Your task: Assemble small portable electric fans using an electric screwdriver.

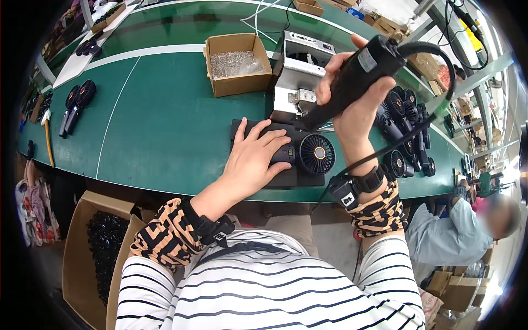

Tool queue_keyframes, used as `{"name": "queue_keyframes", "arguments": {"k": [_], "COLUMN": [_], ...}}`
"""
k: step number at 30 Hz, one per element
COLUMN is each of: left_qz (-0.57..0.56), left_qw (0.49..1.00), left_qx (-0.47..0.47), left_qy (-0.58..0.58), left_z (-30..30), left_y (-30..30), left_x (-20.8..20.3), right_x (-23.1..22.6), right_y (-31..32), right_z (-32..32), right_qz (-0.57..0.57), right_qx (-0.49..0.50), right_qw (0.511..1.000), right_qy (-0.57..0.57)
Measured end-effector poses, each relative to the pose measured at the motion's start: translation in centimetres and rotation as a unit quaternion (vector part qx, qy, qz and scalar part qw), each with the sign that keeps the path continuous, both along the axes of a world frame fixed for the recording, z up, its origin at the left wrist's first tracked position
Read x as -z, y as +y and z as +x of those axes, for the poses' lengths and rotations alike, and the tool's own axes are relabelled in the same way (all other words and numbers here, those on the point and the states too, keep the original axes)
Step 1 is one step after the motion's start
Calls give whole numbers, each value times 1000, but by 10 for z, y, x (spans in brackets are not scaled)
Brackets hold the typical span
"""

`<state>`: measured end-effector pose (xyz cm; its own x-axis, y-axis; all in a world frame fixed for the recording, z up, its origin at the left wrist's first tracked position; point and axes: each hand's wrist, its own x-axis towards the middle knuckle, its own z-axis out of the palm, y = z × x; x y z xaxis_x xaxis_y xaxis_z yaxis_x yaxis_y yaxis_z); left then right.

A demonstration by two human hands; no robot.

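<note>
- Reaching in from the lower edge, the left forearm — wrapped in a patterned sleeve with a black wrist strap — is being angled up and to the right across the green table (165,121).
- The left hand (254,158) is being laid palm down, fingers spread and almost flat, on the body of a small black fan (308,154); nothing is being gripped, the fan is only being pressed under the palm and fingertips.
- The fan is being kept on a dark mat (247,130) near the table's front edge, its round grille facing up just to the right of the left hand.
- The right forearm is being raised steeply, wrist bent, a black strap being worn around it.
- The right hand (352,91) is being closed tightly around a black electric screwdriver (357,74), whose tip is being pointed down and left toward a grey metal machine (300,71) — whether the tip is touching it cannot be told.
- A black cable (434,110) is being looped from the screwdriver's top down past the right wrist.
- A cardboard box of small screws (237,63) is being kept behind the mat, and more black fans (407,126) are being piled to the right.
</note>
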<state>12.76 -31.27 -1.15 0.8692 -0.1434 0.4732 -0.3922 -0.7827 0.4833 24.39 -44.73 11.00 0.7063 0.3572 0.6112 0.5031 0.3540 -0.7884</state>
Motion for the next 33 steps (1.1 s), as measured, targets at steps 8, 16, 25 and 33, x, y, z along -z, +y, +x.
{"name": "queue_keyframes", "arguments": {"k": [8, 16, 25, 33], "left_qz": [11, 14, 12, -12], "left_qw": [1000, 1000, 1000, 1000], "left_qx": [-4, -5, -4, -5], "left_qy": [3, 8, -2, -14], "left_z": [0, -3, -2, -8], "left_y": [-2, -2, -1, -4], "left_x": [-1, -2, -1, -9], "right_x": [9, 28, 43, 24], "right_y": [-18, -20, -22, -22], "right_z": [-52, -58, -63, -63], "right_qz": [-3, 27, 105, 38], "right_qx": [-4, 0, -13, -18], "right_qw": [1000, 999, 993, 997], "right_qy": [25, 35, 58, 57]}}
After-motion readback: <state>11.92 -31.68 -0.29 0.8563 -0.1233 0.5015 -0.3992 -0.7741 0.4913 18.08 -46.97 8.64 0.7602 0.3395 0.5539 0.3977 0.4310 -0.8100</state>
